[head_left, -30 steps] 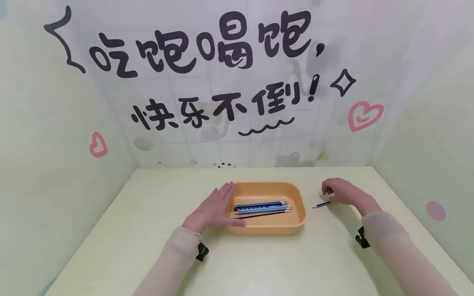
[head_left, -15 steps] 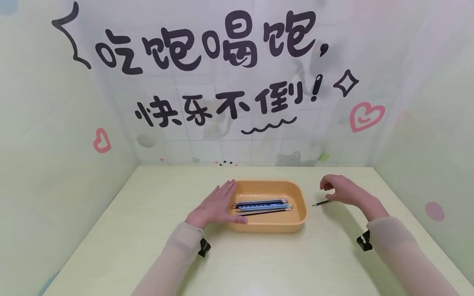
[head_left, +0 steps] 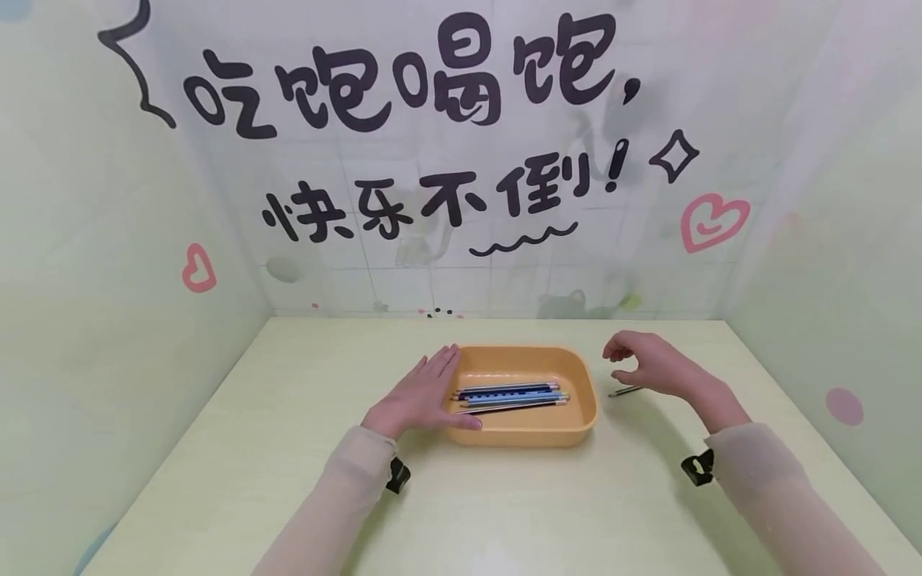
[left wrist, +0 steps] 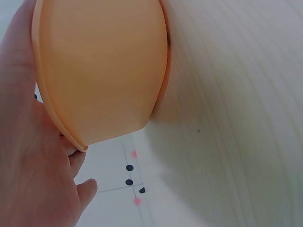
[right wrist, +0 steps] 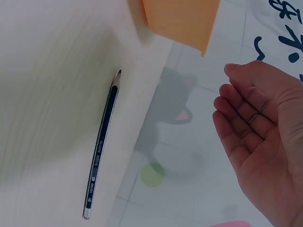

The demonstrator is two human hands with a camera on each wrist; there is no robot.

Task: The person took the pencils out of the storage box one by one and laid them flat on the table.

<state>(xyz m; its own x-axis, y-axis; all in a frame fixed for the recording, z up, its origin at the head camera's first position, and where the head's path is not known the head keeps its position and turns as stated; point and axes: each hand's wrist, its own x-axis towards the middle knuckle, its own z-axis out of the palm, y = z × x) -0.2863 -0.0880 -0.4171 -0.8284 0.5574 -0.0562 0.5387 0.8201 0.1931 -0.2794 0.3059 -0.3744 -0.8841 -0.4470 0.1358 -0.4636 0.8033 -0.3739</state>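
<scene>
My left hand [head_left: 418,398] rests on the left rim of an orange plastic tray [head_left: 529,438], fingers straight, thumb across its front left corner. The left wrist view shows the tray's outer wall [left wrist: 102,66] beside the palm. Several pencils [head_left: 513,395], dark and light blue, lie side by side in the tray. To the tray's right, my right hand [head_left: 661,368] hovers above the table with fingers loosely bent and nothing in them. Below it a dark pencil [right wrist: 102,146] lies on the tabletop, its sharpened tip towards the tray; in the head view the hand hides its rear part.
The pale wooden table [head_left: 302,480] is enclosed by a back wall [head_left: 403,296] with black lettering and by two side walls. A black wrist device [head_left: 398,475] sits under the left sleeve, and another black device [head_left: 697,468] under the right.
My right hand has risen slightly and shifted left over the loose pencil, its fingers spreading from the thumb. My left hand stays on the tray's rim. The head view has tilted a little.
</scene>
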